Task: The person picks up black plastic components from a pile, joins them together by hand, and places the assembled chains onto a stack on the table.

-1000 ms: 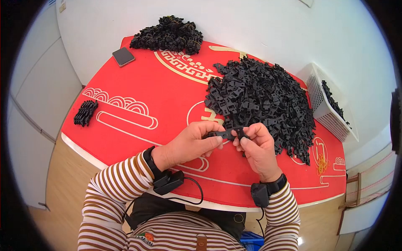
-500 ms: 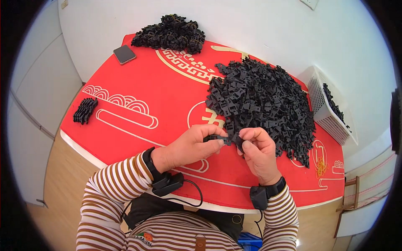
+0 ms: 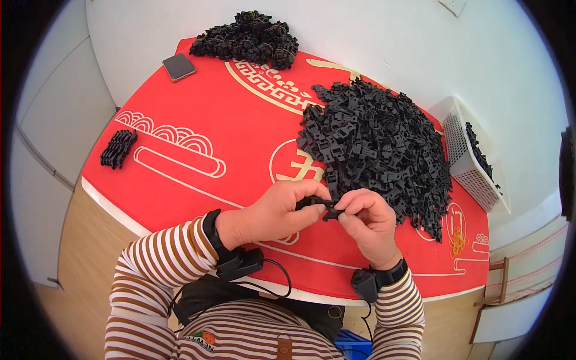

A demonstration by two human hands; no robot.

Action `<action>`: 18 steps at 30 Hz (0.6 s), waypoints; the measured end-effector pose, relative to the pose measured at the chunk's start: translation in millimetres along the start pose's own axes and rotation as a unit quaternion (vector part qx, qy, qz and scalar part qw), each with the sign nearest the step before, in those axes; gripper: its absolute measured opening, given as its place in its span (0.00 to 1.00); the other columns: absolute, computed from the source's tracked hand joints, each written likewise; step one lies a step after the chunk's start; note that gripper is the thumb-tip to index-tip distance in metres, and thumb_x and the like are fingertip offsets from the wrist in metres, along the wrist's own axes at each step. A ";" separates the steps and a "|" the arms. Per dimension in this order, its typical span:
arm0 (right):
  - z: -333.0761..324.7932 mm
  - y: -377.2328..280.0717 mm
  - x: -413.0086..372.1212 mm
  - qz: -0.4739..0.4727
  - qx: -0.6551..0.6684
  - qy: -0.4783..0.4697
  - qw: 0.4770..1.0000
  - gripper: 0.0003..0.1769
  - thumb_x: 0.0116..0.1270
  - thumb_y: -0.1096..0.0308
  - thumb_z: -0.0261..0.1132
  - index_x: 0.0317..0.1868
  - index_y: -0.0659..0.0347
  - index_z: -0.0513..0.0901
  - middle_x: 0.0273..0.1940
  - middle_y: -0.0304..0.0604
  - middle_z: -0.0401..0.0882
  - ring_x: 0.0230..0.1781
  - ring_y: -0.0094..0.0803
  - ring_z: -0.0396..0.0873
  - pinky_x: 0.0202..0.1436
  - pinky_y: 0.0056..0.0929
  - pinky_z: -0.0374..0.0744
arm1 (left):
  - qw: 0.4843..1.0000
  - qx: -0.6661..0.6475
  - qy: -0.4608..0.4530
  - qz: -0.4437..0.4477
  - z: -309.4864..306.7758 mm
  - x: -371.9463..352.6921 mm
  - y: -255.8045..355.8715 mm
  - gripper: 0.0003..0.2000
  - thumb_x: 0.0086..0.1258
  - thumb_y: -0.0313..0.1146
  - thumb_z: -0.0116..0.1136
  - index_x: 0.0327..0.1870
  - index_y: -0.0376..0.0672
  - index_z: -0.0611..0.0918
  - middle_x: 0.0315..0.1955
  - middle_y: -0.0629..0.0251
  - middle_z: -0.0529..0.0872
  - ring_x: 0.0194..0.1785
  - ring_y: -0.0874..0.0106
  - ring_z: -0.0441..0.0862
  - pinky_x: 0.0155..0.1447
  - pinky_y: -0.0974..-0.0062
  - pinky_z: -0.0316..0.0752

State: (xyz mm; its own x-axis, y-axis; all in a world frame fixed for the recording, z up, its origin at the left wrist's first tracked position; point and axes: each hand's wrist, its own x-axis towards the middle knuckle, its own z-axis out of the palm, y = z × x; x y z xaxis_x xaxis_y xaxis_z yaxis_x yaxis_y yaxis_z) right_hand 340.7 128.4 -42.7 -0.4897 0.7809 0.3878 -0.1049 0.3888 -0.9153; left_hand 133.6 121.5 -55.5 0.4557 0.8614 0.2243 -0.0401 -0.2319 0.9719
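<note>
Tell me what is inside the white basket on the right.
Black plastic parts lie inside the white basket. Its near mesh wall hides the bottom, so how many it holds cannot be seen.

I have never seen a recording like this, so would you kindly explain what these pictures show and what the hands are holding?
There is no machine: a person works with two bare hands. Every picture comes from one camera worn on the head, looking down, so the edges curve. The left hand and right hand meet at the fingertips and pinch small black plastic pieces between them. Each wrist carries a black strapped device. Below is a table with a red cover. On it lie a large pile of similar black pieces, a second heap at the far edge, a short stacked row on the left, a phone and some rubber bands. A white basket at the right holds more black pieces.
</note>
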 end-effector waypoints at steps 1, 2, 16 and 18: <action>0.8 -0.5 0.6 -0.006 -0.009 0.001 1.000 0.07 0.61 0.84 0.60 0.36 0.63 0.74 0.43 0.41 0.74 0.34 0.17 0.71 0.35 0.15 0.72 | 1.000 0.008 -0.001 0.018 1.4 -0.3 -0.8 0.06 0.68 0.26 0.50 0.43 0.38 0.75 0.23 0.75 0.74 0.18 0.86 0.71 0.20 0.86 0.67; 2.0 -0.3 1.8 -0.012 -0.017 0.003 1.000 0.07 0.60 0.85 0.60 0.36 0.63 0.74 0.43 0.40 0.74 0.34 0.17 0.71 0.34 0.15 0.72 | 0.999 0.016 -0.002 0.035 2.2 -1.1 -1.7 0.06 0.68 0.26 0.50 0.43 0.38 0.75 0.22 0.74 0.74 0.16 0.85 0.72 0.18 0.85 0.67; 0.6 -11.7 3.3 -0.207 -0.326 0.030 0.922 0.13 0.51 0.83 0.68 0.36 0.62 0.75 0.38 0.45 0.74 0.33 0.33 0.75 0.34 0.26 0.75 | 0.990 0.087 -0.011 0.112 2.5 -4.9 18.9 0.10 0.61 0.20 0.53 0.44 0.37 0.76 0.30 0.61 0.78 0.33 0.68 0.76 0.39 0.74 0.72; -0.9 -13.5 4.2 -0.264 -0.349 0.028 0.899 0.14 0.50 0.83 0.68 0.36 0.62 0.75 0.38 0.46 0.74 0.33 0.36 0.76 0.34 0.29 0.75 | 0.988 0.082 -0.021 0.129 1.6 -4.7 20.0 0.11 0.61 0.20 0.54 0.45 0.37 0.76 0.31 0.61 0.78 0.33 0.68 0.77 0.39 0.75 0.72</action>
State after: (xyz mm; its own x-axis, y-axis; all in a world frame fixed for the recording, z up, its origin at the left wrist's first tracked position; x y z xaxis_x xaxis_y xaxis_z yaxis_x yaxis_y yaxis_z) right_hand 340.7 126.9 -28.6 -0.4844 0.4128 0.7713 0.2683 0.9093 -0.3181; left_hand 132.1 112.1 -37.2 0.4858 0.7454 0.4564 -0.0171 -0.5140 0.8576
